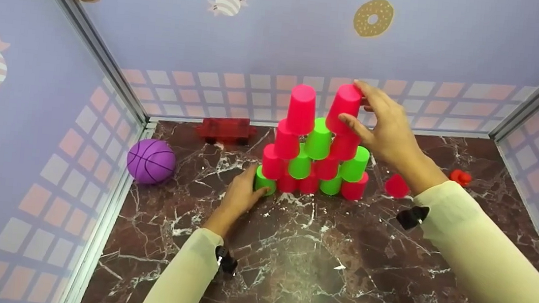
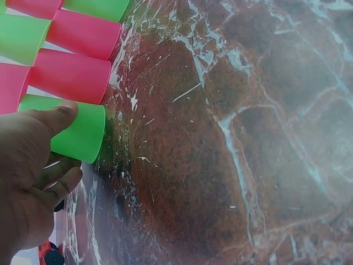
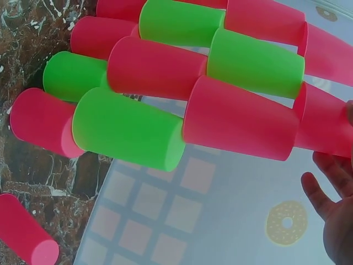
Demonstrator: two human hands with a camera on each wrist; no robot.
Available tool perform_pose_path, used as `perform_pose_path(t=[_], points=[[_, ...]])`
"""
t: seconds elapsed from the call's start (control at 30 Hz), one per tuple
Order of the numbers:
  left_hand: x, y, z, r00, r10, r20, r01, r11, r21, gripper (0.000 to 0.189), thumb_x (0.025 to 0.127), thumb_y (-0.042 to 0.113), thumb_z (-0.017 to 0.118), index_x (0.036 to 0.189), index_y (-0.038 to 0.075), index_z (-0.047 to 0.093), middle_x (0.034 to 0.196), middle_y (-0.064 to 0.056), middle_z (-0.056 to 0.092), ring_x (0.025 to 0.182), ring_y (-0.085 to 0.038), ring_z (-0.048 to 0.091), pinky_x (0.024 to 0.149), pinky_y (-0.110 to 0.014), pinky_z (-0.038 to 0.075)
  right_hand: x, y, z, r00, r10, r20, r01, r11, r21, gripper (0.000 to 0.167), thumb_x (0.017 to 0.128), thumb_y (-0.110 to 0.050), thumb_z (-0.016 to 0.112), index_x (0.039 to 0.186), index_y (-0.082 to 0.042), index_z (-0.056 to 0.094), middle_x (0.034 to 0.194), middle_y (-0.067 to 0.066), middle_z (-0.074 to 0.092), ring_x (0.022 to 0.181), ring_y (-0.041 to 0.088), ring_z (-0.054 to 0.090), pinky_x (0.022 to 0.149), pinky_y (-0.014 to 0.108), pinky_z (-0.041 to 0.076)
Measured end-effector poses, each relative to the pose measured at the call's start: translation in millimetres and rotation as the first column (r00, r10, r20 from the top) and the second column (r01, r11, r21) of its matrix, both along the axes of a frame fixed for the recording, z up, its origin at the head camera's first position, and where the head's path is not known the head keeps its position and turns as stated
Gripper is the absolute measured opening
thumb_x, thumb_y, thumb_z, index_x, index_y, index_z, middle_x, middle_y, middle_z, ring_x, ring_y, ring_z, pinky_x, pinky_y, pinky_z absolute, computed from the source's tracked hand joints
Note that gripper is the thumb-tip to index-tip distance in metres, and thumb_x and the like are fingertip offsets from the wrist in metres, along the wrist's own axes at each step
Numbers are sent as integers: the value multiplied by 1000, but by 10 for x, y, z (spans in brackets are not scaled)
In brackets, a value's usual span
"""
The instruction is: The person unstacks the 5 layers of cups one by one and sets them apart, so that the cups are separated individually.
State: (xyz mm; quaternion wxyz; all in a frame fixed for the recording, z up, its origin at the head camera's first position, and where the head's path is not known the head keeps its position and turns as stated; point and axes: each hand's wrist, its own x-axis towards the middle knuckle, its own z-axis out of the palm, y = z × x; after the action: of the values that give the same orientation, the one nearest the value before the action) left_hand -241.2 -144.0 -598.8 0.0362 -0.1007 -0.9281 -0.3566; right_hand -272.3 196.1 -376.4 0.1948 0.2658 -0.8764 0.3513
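Note:
A pyramid of pink and green plastic cups, all upside down, rises in front of the back wall. Its fourth level has a pink cup (image 1: pixel 301 110) on the left and another pink cup (image 1: pixel 344 109) on the right, slightly tilted. My right hand (image 1: pixel 390 128) holds that right-hand cup between thumb and fingers; its base overlaps the pink cup (image 3: pixel 240 118) below in the right wrist view. Low at the left, my left hand (image 1: pixel 238 195) grips the green corner cup (image 2: pixel 83 132) of the bottom row, thumb in front and fingers behind.
A loose pink cup (image 1: pixel 397 186) lies right of the pyramid, with a small orange-red object (image 1: pixel 461 178) farther right. At the back left stands a translucent red toy car (image 1: pixel 224 130). A purple ball (image 1: pixel 151 162) rests by the left wall. Patterned walls border the marbled surface (image 1: pixel 297 273).

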Motion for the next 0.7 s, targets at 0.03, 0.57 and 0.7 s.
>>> perform_pose_path(t=[0.03, 0.57, 0.7], points=[[2, 5, 7, 1000, -1, 1, 1, 1000, -1, 61, 98, 21, 85, 149, 5, 57, 137, -20, 73, 124, -42, 73, 107, -58, 59, 4, 12, 5, 1000, -5, 5, 5, 1000, -2, 72, 101, -28, 83, 163, -7, 51, 146, 18, 70, 128, 39, 72, 111, 55, 59], [-143, -75, -307, 996, -7, -91, 4, 1000, -30, 60, 97, 33, 87, 143, 10, 58, 130, -16, 75, 115, -38, 75, 98, -55, 61, 80, 406, 110, 996, -87, -22, 88, 996, 10, 71, 102, -22, 81, 162, -1, 49, 146, 20, 69, 131, 39, 70, 111, 52, 59], [-179, -84, -372, 998, 7, -66, -9, 1000, -26, 63, 96, 35, 88, 147, 13, 57, 133, -14, 75, 120, -36, 75, 102, -56, 60, 117, 578, 84, 991, -134, -22, 134, 991, 17, 71, 102, -21, 82, 162, 0, 50, 148, 21, 68, 131, 40, 71, 112, 28, 57]])
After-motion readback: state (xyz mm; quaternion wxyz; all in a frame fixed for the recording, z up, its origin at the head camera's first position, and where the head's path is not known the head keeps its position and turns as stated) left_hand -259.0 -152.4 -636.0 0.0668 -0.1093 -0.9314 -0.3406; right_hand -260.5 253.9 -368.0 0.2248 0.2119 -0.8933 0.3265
